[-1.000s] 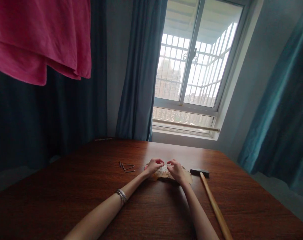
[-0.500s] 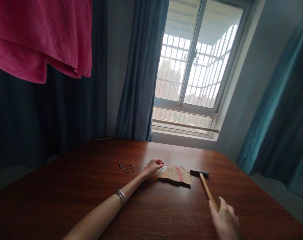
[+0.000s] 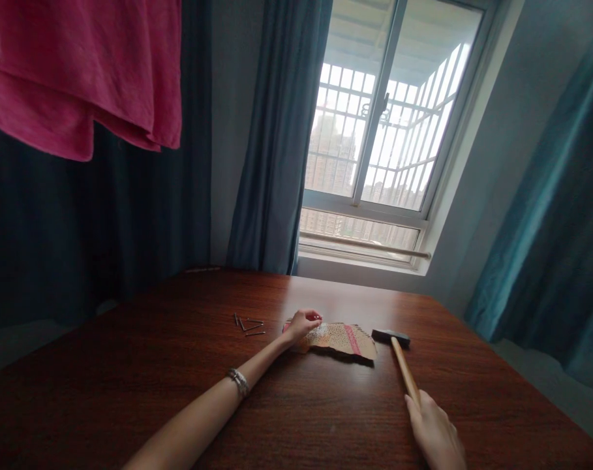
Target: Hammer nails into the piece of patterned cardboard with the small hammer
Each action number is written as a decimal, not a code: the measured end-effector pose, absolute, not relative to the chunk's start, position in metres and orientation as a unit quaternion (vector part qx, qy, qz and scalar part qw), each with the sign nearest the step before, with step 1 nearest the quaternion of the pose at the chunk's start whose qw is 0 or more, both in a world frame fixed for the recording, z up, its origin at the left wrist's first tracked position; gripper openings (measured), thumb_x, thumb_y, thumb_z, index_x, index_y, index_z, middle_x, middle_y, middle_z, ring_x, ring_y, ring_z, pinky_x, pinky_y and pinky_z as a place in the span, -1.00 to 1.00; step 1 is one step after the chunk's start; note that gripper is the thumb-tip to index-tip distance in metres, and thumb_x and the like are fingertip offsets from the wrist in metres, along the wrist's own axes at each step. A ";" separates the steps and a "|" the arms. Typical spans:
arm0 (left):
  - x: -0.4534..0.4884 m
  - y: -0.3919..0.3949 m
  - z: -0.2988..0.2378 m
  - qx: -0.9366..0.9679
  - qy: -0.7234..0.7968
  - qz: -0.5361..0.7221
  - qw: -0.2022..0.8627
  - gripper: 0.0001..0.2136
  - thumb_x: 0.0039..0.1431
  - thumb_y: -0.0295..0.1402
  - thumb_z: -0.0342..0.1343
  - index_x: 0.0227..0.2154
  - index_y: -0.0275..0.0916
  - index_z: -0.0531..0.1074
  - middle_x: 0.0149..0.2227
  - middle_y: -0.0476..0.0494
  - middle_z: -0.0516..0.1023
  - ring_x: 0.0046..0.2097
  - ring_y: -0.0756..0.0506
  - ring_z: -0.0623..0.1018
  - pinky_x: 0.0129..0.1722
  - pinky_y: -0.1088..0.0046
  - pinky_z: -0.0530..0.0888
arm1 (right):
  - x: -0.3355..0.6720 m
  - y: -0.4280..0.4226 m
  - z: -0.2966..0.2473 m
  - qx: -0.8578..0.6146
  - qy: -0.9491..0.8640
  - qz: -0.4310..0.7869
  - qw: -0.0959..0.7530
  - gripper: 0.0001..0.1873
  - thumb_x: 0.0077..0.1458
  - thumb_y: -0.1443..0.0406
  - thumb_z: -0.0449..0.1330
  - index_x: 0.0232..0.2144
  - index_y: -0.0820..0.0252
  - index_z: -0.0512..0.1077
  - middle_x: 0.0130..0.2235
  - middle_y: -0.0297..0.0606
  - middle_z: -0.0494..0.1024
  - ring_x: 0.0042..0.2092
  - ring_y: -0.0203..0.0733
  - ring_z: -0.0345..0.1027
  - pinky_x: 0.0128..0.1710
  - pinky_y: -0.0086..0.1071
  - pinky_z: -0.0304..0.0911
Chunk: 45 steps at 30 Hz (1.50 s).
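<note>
My left hand (image 3: 304, 324) is closed in a pinch at the left part of a torn piece of cardboard (image 3: 342, 338), which is speckled and has a pink stripe. Between its fingertips a thin nail (image 3: 319, 325) stands on the cardboard, only partly visible. My right hand (image 3: 434, 424) is wrapped around the end of the wooden handle of a hammer (image 3: 404, 372). The dark hammer head rests on the table, just right of the cardboard. Several loose nails (image 3: 248, 326) lie to the left of my left hand.
The brown wooden table (image 3: 296, 405) reaches to the wall under a barred window (image 3: 369, 130). Blue curtains (image 3: 276, 143) hang beside the window. A pink cloth (image 3: 95, 72) hangs at the upper left.
My right hand's fingers have closed around the hammer handle; before, they were spread partly apart beside it. My left hand has stayed in its pinch on the cardboard.
</note>
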<state>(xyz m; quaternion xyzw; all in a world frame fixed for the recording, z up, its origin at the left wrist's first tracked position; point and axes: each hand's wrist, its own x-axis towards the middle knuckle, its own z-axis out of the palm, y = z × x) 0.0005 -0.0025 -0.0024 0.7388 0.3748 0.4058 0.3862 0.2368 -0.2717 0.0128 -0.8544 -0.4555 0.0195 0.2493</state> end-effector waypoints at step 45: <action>-0.001 -0.004 -0.002 0.740 0.367 0.397 0.399 -0.82 -0.14 -0.34 0.11 -0.46 -0.33 0.49 -0.46 -0.07 0.52 -0.37 -0.04 0.47 -0.37 0.52 0.36 | 0.133 -0.238 0.063 -0.460 -0.318 0.589 0.583 -0.55 -0.25 0.04 0.31 -0.44 0.24 0.29 -0.62 -0.46 0.31 -0.74 -0.58 -0.02 -0.76 -0.62 -0.22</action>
